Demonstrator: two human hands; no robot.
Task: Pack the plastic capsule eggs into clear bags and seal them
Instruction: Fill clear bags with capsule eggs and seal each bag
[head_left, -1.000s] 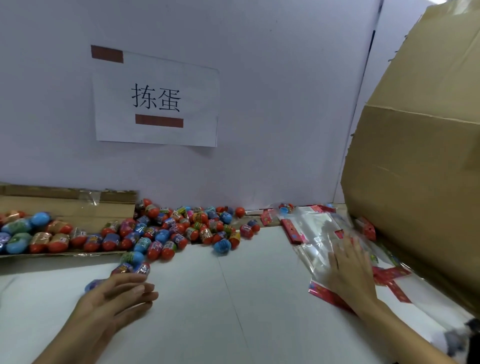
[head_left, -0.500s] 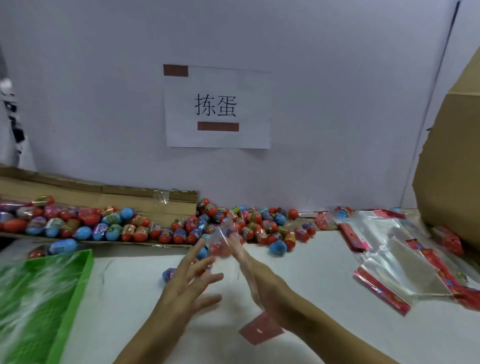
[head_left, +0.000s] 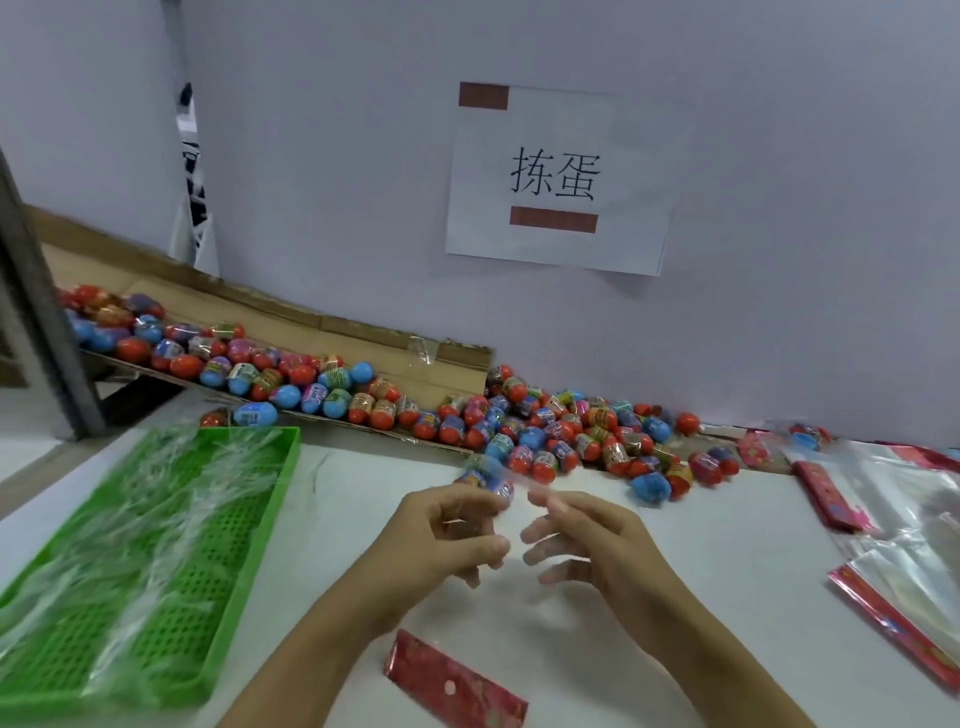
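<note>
Clear bag (head_left: 511, 486) with eggs (head_left: 488, 480) stretches between left hand (head_left: 452, 540) and right hand (head_left: 587, 540), both grips pinching it.

Not much to report on the person: just two bare forearms coming in from the bottom edge, no sleeves showing anywhere on them. The left hand (head_left: 457, 535) and right hand (head_left: 587, 540) have no gloves, rings, or watch, and the fingernails look short and unpainted.
</note>
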